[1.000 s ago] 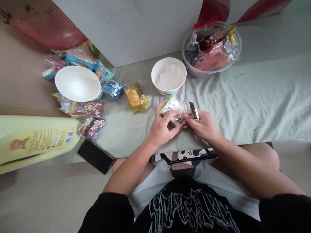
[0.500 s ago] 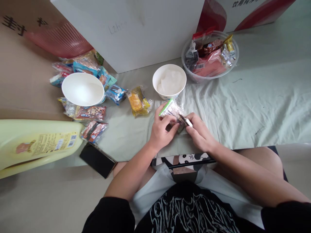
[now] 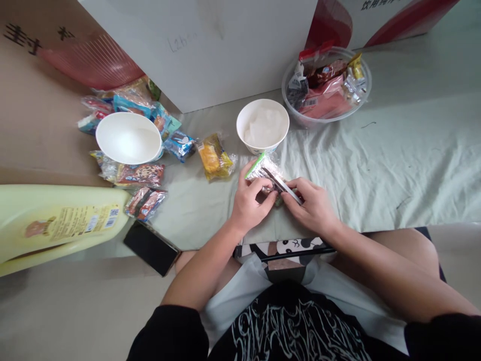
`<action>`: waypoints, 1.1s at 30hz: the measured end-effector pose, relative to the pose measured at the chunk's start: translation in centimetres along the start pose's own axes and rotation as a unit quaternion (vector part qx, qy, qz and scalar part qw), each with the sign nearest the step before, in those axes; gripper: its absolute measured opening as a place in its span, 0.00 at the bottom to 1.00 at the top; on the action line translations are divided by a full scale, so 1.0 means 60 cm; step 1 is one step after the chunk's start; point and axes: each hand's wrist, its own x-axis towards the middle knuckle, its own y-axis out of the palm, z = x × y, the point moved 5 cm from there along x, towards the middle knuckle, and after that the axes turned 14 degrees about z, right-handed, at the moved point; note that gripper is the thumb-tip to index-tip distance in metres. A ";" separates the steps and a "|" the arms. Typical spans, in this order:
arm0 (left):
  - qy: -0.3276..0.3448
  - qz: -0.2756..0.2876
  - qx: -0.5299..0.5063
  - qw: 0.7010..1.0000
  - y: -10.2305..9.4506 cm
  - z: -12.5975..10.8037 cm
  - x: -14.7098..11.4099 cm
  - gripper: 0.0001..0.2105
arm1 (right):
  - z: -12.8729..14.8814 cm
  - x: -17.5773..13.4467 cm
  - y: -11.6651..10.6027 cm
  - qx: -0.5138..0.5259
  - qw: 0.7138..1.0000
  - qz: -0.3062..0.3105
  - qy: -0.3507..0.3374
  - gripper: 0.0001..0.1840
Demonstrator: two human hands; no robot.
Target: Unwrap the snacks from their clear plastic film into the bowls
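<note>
A clear plastic snack packet [image 3: 268, 163] with a green strip along one edge lies low over the cloth. My left hand [image 3: 250, 200] pinches it between thumb and fingers. My right hand [image 3: 310, 205] is closed on a slim knife [image 3: 284, 187] with a pale handle and a dark blade. The blade points up and left across the packet, close to my left fingertips. Whether its edge touches the plastic I cannot tell. Just beyond the packet stands a white paper bowl [image 3: 243, 131] with whitish, translucent material inside.
Another white bowl [image 3: 128, 138] sits tilted among several wrapped snacks [image 3: 141, 174] at the left. A yellow packet [image 3: 212, 156] lies between the bowls. At the back right is a clear tub [image 3: 323, 119] of packets. A yellow bottle [image 3: 75, 220] and a phone [image 3: 151, 248] lie front left.
The knife has turned, so its length now lies diagonally over the packet, with its tip further left. My right hand has shifted slightly; my left hand keeps its pinch.
</note>
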 end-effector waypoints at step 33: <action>-0.055 -0.064 -0.148 0.985 0.012 0.054 -0.019 0.17 | -0.090 0.033 -0.096 -0.197 0.977 0.037 0.074 0.11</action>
